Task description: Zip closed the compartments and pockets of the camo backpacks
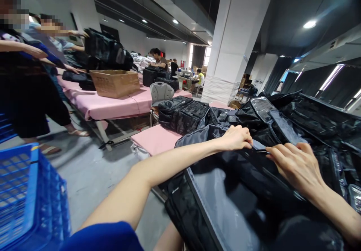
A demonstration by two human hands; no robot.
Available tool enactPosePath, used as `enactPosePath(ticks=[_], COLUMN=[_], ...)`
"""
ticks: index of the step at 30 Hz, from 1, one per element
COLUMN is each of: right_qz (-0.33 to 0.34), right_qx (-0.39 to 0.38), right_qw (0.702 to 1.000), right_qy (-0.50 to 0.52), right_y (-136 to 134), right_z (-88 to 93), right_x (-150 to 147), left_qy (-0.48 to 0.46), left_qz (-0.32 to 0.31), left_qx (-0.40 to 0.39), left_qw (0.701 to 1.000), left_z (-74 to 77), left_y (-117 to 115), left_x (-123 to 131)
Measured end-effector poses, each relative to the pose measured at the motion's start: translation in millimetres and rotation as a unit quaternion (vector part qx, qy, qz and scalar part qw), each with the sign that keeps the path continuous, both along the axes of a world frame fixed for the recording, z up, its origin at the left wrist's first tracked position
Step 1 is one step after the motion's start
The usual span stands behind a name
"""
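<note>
Black nylon bag with grey lining (225, 190), lying open across the pink-covered table (158, 140); left hand (235, 138) closed on its upper edge; right hand (296, 164) pinching the small dark zip pull (262, 151) lying between my hands; zip line runs left to right; right fingertips nearer.

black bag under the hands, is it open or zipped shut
Open. The black bag shows its grey lining between spread sides, while the left hand and right hand pinch its upper edge.
</note>
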State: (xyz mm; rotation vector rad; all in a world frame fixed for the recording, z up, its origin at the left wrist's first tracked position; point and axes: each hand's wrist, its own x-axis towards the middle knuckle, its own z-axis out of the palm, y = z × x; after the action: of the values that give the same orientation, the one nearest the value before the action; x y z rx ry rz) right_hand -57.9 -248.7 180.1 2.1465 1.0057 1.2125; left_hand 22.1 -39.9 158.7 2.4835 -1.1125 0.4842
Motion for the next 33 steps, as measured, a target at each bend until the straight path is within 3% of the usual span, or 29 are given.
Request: enactPosePath(ticks=[4, 9, 14, 20, 26, 33], right_qz=[-0.008, -0.051, -0.024, 0.008, -0.033, -0.02], right_qx=[-0.005, -0.047, -0.078, 0.013, -0.024, -0.102], right_qw=[1.0, 0.997, 0.996, 1.0, 0.999, 0.994], right_qy=[-0.019, -0.031, -0.021, -0.007, -0.027, -0.043], right_y=[0, 3, -2, 1, 12, 5], right_z=[0.7, -0.9, -2.3, 0.0, 2.0, -1.3], right_x=[1, 4, 5, 10, 13, 6], left_qy=[0.113, 0.197, 0.197, 0.201, 0.21, 0.191], left_qz=[-0.02, 0.02, 0.028, -0.028, -0.062, -0.062], left_qx=[0.021, 0.042, 0.036, 0.024, 0.013, 0.015], left_qw=[0.993, 0.979, 0.979, 0.979, 0.976, 0.979], left_z=[11.8, 22.0, 22.0, 17.8, 15.7, 16.6], left_y=[-3, -6, -8, -7, -4, -2], left_x=[8, 10, 13, 22, 25, 24])
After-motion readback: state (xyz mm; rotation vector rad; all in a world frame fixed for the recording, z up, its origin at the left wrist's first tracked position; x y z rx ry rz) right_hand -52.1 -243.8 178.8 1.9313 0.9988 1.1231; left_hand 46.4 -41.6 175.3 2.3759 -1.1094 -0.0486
